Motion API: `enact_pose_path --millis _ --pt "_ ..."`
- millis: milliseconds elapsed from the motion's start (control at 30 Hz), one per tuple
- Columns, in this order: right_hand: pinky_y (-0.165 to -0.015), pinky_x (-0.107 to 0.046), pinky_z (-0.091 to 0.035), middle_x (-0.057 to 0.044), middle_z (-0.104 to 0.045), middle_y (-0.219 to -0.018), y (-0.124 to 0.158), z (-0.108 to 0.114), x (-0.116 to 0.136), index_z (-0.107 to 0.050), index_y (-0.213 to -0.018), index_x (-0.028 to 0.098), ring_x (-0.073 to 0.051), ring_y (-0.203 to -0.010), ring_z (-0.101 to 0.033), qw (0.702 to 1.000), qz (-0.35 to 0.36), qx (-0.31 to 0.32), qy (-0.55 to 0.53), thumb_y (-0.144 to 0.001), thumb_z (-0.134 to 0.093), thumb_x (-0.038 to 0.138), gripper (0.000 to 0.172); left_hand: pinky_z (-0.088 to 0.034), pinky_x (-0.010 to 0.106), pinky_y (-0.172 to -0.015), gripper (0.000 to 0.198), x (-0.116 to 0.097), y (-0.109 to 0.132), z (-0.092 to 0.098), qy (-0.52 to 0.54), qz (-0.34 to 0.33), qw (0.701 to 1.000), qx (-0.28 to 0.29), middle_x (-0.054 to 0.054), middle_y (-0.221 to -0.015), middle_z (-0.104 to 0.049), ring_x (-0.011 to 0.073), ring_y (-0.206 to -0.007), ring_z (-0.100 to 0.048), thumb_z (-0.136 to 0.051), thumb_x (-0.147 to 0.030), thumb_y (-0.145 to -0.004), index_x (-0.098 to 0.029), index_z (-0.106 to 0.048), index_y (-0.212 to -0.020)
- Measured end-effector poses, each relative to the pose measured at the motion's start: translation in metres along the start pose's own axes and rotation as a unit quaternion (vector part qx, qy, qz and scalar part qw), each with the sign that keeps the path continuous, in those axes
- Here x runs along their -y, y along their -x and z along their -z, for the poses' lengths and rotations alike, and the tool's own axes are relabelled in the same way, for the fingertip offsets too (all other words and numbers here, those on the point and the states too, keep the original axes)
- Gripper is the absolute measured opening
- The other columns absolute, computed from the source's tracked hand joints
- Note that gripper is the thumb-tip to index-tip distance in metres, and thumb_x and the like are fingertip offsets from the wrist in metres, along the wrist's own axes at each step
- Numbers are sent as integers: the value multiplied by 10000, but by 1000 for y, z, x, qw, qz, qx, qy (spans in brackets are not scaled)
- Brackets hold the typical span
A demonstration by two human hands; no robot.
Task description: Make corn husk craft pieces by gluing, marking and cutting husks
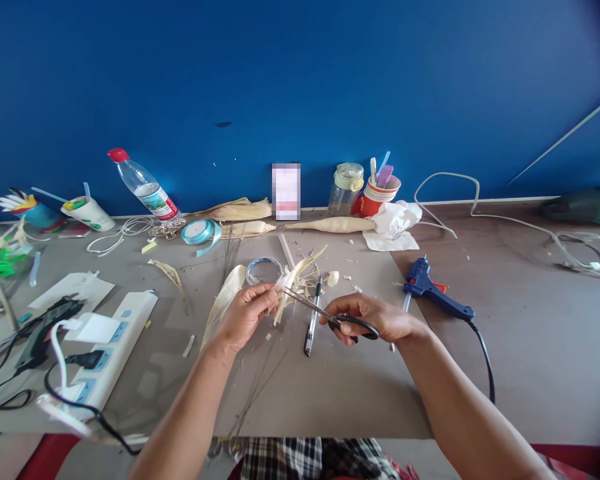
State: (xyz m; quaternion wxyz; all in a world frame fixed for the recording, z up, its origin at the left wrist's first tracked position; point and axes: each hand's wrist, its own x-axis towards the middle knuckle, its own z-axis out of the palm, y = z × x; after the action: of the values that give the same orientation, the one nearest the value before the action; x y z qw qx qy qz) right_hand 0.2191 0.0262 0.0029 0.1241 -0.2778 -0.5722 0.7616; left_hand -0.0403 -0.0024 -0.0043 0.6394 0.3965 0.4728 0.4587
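Note:
Between the thumb and fingers of my left hand (250, 310) is a pale strip of corn husk (294, 275). My right hand (365, 318) grips black-handled scissors (313, 305), whose blades point left and reach the husk near my left fingertips. Whether the blades touch it or are closed on it is hard to see. Below the scissors lies a clear pen with a black cap (311, 327). A roll of tape (263, 270) sits just behind my left hand, beside a broad husk piece (225, 300). Thin husk scraps (307, 283) lie behind the blades.
A blue glue gun (435, 290) lies at right, its cord trailing forward. At left are a white power strip (125, 333) and a black glue gun (47, 333). Along the wall stand a tilted bottle (147, 187), a phone (286, 192), a jar (346, 190) and paper cups (380, 193).

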Motion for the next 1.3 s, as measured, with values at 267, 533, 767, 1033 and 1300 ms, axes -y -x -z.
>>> enact_pose_path --millis 267,533,767,1033,1300 --pt "-548 -228 -387 2 -584 -633 -1 0 -2 -637 -1015 110 -94 -565 -528 1000 -6 -9 2 -710 -719 488 493 -364 196 -570 269 1 -1 1 18 6 1000 -19 -24 -584 -514 71 -574 -438 -749 -343 -687 -141 -724 -863" --pt "-538 -216 -394 11 -581 -614 -3 -3 1 -638 -1002 109 -83 -548 -524 1000 -18 -23 4 -709 -718 484 483 -333 186 -530 283 0 -1 1 16 11 1000 -19 -27 -577 -508 63 -547 -419 -752 -350 -683 -136 -721 -866" --pt "-559 -232 -398 26 -550 -637 -4 -6 2 -631 -1002 115 -85 -563 -515 999 -10 -41 -12 -683 -735 477 494 -393 207 -579 291 6 -4 4 31 19 999 -24 -11 -609 -552 88 -583 -497 -750 -347 -688 -137 -716 -887" --pt "-588 -238 -388 20 -548 -658 -11 -15 -4 -624 -1022 123 -86 -592 -479 998 10 -54 24 -717 -704 490 484 -419 230 -609 243 4 -4 0 36 10 998 -43 -9 -626 -577 102 -593 -520 -757 -332 -660 -137 -695 -792" --pt "-548 -218 -368 25 -537 -647 -16 -17 -12 -626 -1025 132 -81 -576 -442 997 13 -62 47 -735 -696 475 455 -332 227 -564 248 6 -5 4 -48 -15 998 -39 -20 -593 -538 95 -557 -447 -707 -387 -709 -145 -689 -759"
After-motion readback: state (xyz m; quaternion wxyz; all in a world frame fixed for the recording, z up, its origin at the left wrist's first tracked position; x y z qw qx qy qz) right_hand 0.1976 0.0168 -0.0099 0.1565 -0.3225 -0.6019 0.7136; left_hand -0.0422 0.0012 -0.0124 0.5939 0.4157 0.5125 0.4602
